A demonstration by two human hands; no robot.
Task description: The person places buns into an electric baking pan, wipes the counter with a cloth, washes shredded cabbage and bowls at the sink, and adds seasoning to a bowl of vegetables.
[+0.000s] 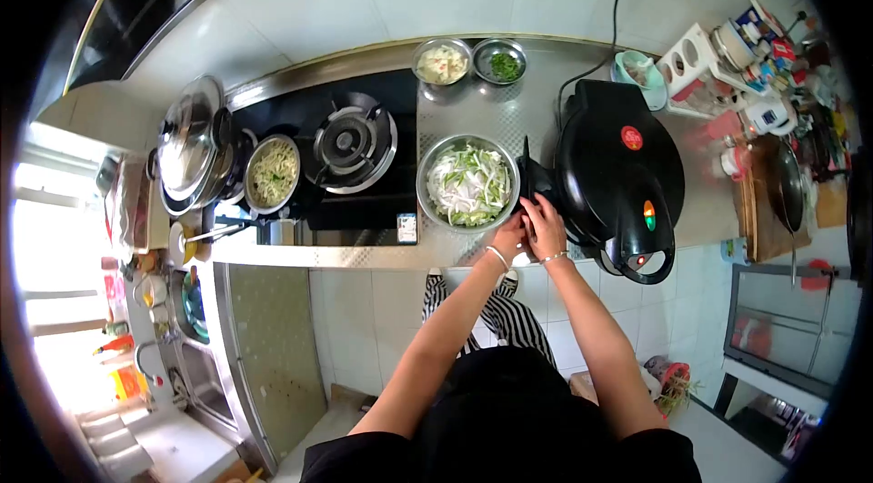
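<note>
My left hand (510, 236) is at the counter's front edge, just below a steel bowl (424, 181) of shredded white and green vegetables. Its fingers are bent inward, and whatever they hold is hidden. Close beside it, my right hand (546, 226) has its fingers drawn together, also around something I cannot make out. Directly above both hands stands a dark upright object (536, 178), squeezed between the bowl and a black electric griddle (605, 160). The griddle's lid is down, with a green and orange light on its handle.
Two small steel bowls, one with pale chopped food (443, 64) and one with chopped greens (505, 67), stand by the wall. Left are a gas burner (347, 142), a pan of shredded food (273, 174) and a lidded pot (186, 151). A black cord (615, 15) runs up the wall.
</note>
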